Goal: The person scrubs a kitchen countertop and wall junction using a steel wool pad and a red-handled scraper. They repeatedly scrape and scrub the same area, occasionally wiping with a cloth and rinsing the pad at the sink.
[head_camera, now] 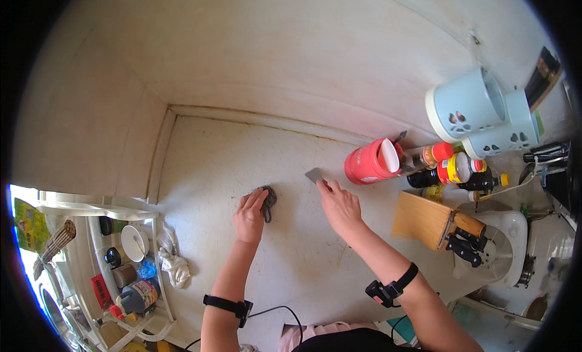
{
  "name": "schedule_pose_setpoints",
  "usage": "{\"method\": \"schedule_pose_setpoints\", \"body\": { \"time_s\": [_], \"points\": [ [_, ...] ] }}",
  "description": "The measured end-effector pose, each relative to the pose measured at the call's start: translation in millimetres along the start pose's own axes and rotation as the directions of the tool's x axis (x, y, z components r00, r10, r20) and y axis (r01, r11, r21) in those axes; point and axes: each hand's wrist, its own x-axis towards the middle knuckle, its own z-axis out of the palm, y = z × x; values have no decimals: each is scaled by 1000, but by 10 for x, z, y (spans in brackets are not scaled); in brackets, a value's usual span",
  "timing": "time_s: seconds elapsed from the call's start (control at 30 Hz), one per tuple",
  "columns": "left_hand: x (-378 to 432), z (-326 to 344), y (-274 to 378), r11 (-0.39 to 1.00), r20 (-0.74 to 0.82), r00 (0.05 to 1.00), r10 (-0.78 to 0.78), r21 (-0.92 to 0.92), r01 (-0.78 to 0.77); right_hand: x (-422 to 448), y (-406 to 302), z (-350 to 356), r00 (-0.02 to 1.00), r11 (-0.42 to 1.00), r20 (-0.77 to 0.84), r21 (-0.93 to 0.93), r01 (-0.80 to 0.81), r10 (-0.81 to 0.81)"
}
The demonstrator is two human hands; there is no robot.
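My left hand (251, 210) presses a dark grey steel wool scourer (270, 198) against the white countertop (291, 243), fingers over its left side. To the right, my right hand (338, 204) grips a scraper (314, 175) by its red handle. The scraper's flat grey metal blade points up and left, over the counter; whether it touches the surface cannot be told. Dark specks lie around the scourer.
At right stand a red canister (366, 163), sauce bottles (450, 168), a wooden knife block (420, 220) and a white basin (516, 243). Pale blue holders (473, 106) hang on the wall. A white rack (163, 270) with jars and a crumpled plastic bag (175, 268) are at left.
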Motion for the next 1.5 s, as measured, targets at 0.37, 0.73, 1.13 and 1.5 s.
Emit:
{"method": "schedule_pose_setpoints", "body": {
  "time_s": [0.37, 0.73, 1.13, 1.5],
  "points": [
    [21, -49, 13, 1000, 4, 1000, -8, -5, 8, 656, -196, -42, 988, 993, -130, -102, 64, -77],
    [539, -284, -511, 976, -254, 944, -213, -4, 219, -265, 77, -8, 999, 999, 6, -6, 53, -53],
    [1258, 1558, 850, 942, 62, 968, 243, -253, -221, -769, 446, -67, 999, 969, 43, 244, -29, 19],
    [1622, 709, 182, 991, 13, 999, 36, 131, -37, -768, 580, 11, 998, 928, 21, 366, -65, 61]
  ]
}}
